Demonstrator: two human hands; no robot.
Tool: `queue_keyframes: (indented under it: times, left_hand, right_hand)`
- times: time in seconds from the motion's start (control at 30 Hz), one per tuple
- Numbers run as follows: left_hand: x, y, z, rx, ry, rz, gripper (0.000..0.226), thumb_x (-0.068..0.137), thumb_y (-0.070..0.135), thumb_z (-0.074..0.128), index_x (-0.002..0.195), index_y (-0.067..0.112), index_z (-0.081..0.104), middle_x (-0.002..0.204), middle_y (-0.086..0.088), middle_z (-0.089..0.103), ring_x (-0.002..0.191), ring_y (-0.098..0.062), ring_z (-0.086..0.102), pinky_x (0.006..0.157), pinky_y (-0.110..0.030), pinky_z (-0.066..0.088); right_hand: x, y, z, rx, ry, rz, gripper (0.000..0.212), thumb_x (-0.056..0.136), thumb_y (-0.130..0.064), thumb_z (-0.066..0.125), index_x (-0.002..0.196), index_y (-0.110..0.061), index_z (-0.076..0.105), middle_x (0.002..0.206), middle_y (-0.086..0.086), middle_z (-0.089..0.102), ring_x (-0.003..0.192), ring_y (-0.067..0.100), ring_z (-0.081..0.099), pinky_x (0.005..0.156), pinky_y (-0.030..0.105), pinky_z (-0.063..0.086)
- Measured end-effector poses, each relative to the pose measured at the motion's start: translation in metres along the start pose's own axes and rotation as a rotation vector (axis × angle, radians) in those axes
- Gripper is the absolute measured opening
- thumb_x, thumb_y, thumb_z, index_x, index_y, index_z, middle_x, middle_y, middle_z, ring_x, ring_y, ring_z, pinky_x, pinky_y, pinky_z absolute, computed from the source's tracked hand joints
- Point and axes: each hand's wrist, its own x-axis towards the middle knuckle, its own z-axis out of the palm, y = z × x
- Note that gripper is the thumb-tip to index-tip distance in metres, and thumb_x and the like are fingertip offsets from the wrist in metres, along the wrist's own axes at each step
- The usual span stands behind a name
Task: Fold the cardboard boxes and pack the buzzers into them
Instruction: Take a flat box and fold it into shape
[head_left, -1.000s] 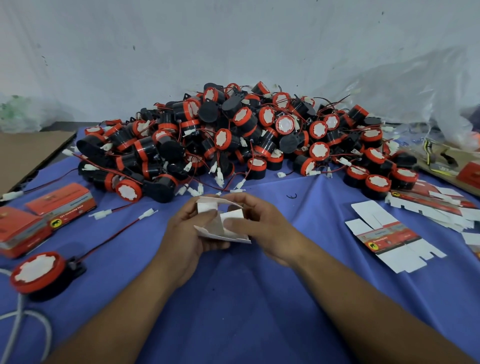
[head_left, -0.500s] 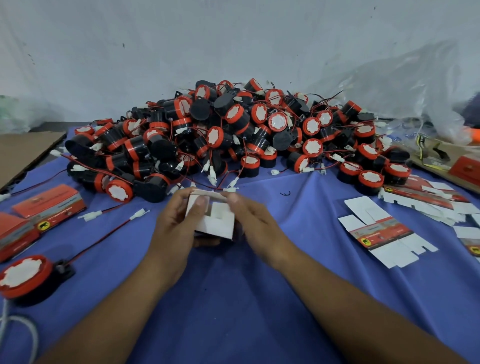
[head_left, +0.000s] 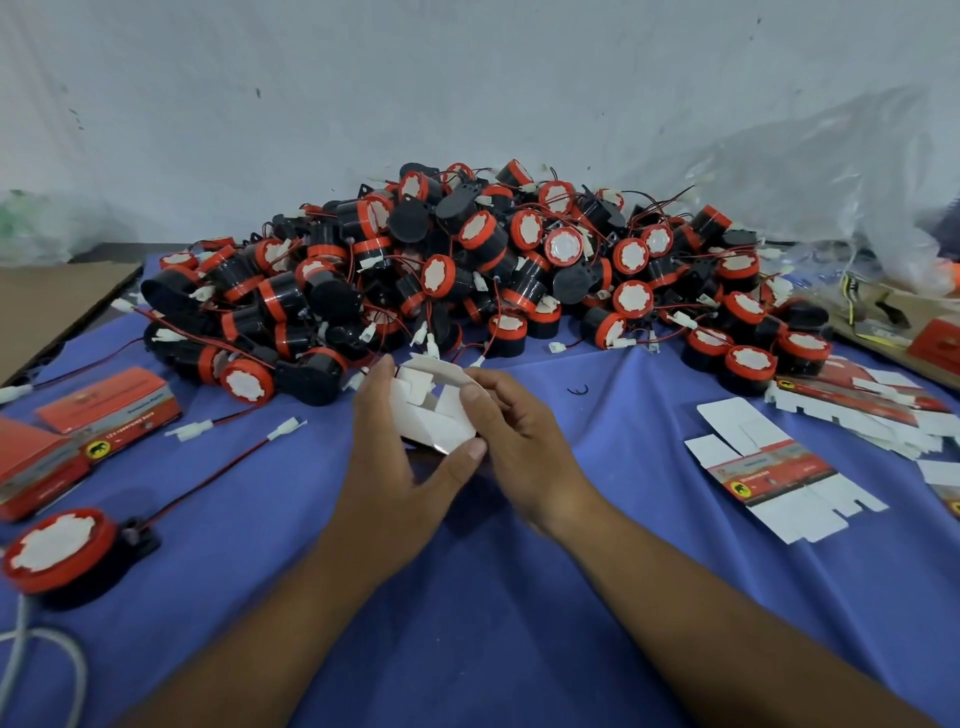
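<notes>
Centre, nearest: left hand (head_left: 395, 467) and right hand (head_left: 519, 441), both gripping one cardboard box (head_left: 431, 415) off the blue cloth (head_left: 467, 623), with the left thumb at its near corner. Against half a second earlier, the box had tipped up and its white end flaps stood open; judged still unclosed and unfilled. 8 o'clock: lone buzzer (head_left: 57, 551). 3 o'clock: flat box blank (head_left: 779, 467). 12 o'clock, far: buzzer pile (head_left: 467, 260).

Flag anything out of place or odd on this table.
One buzzer lies apart from the pile, at the near left, its wire trailing across the cloth. A small black curled scrap lies loose beyond the right hand.
</notes>
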Motion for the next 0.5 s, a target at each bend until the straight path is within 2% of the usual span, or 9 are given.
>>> queue_keyframes:
  times: [0.07, 0.1, 0.13, 0.2, 0.23, 0.3, 0.37, 0.43, 0.5]
  left_hand:
    - [0.001, 0.000, -0.002, 0.136, 0.067, 0.065, 0.097, 0.077, 0.053, 0.068, 0.154, 0.016, 0.021, 0.150, 0.005, 0.030, 0.135, -0.006, 0.035, 0.107, -0.024, 0.041]
    - [0.001, 0.000, -0.003, 0.193, 0.074, 0.103, 0.097, 0.078, 0.053, 0.069, 0.154, 0.016, 0.022, 0.149, 0.006, 0.031, 0.132, -0.003, 0.037, 0.104, -0.015, 0.039]
    - [0.001, 0.000, -0.003, 0.242, 0.064, 0.139, 0.096, 0.079, 0.050, 0.073, 0.153, 0.014, 0.025, 0.148, 0.004, 0.034, 0.129, -0.004, 0.039, 0.100, -0.012, 0.039]
    - [0.001, -0.002, -0.002, 0.322, 0.044, 0.185, 0.094, 0.078, 0.041, 0.080, 0.150, 0.005, 0.032, 0.144, -0.005, 0.042, 0.127, -0.013, 0.046, 0.098, -0.021, 0.043]
    - [0.001, -0.002, -0.002, 0.344, 0.045, 0.193, 0.093, 0.077, 0.039, 0.081, 0.148, 0.002, 0.034, 0.143, -0.008, 0.045, 0.127, -0.017, 0.047, 0.098, -0.023, 0.043]
    - [0.000, -0.001, -0.001, 0.358, 0.059, 0.191, 0.092, 0.077, 0.036, 0.081, 0.147, -0.002, 0.036, 0.145, -0.011, 0.045, 0.130, -0.020, 0.047, 0.099, -0.020, 0.042]
    - [0.000, -0.001, -0.001, 0.358, 0.072, 0.206, 0.092, 0.076, 0.033, 0.082, 0.147, -0.002, 0.036, 0.150, -0.010, 0.041, 0.136, -0.016, 0.040, 0.102, -0.011, 0.036]
    - [-0.002, 0.000, -0.002, 0.350, 0.078, 0.225, 0.094, 0.075, 0.034, 0.080, 0.148, -0.003, 0.034, 0.153, -0.009, 0.037, 0.139, 0.000, 0.026, 0.102, 0.002, 0.023]
    - [-0.003, 0.003, -0.001, 0.344, 0.091, 0.239, 0.095, 0.074, 0.039, 0.073, 0.148, -0.004, 0.033, 0.153, -0.008, 0.037, 0.136, 0.007, 0.021, 0.102, 0.004, 0.019]
  right_hand:
    - [0.000, -0.001, 0.000, -0.011, -0.016, 0.004, 0.018, 0.093, -0.046, 0.056, 0.105, -0.039, 0.069, 0.098, -0.002, 0.071, 0.085, 0.012, 0.065, 0.072, 0.030, 0.056]
    - [0.000, -0.002, 0.000, -0.025, -0.024, 0.012, 0.024, 0.090, -0.054, 0.055, 0.103, -0.039, 0.068, 0.096, 0.000, 0.068, 0.084, 0.013, 0.063, 0.073, 0.031, 0.056]
    - [-0.001, -0.004, -0.001, -0.050, -0.031, 0.024, 0.033, 0.087, -0.064, 0.052, 0.100, -0.037, 0.066, 0.094, 0.000, 0.065, 0.083, 0.015, 0.061, 0.073, 0.034, 0.055]
    - [0.000, -0.005, -0.003, -0.141, -0.045, 0.049, 0.048, 0.082, -0.076, 0.045, 0.093, -0.032, 0.060, 0.091, -0.003, 0.061, 0.082, 0.015, 0.056, 0.076, 0.040, 0.052]
    - [0.001, -0.006, -0.004, -0.192, -0.047, 0.041, 0.047, 0.082, -0.076, 0.046, 0.090, -0.031, 0.057, 0.088, -0.009, 0.062, 0.081, 0.011, 0.056, 0.076, 0.039, 0.052]
    - [0.001, -0.009, -0.005, -0.262, -0.056, -0.003, 0.035, 0.081, -0.068, 0.055, 0.092, -0.034, 0.059, 0.085, -0.020, 0.066, 0.078, 0.003, 0.059, 0.069, 0.025, 0.052]
    - [0.000, -0.011, -0.005, -0.257, -0.075, -0.005, 0.026, 0.082, -0.055, 0.063, 0.100, -0.036, 0.061, 0.092, -0.018, 0.069, 0.081, 0.002, 0.063, 0.068, 0.019, 0.050]
    - [-0.002, -0.010, -0.005, -0.355, -0.040, -0.053, 0.031, 0.083, -0.042, 0.067, 0.113, -0.035, 0.062, 0.104, -0.018, 0.068, 0.092, 0.001, 0.064, 0.075, 0.018, 0.051]
    - [-0.004, -0.008, -0.004, -0.426, -0.011, -0.109, 0.035, 0.088, -0.031, 0.068, 0.123, -0.031, 0.063, 0.113, -0.020, 0.066, 0.103, 0.001, 0.061, 0.084, 0.019, 0.051]
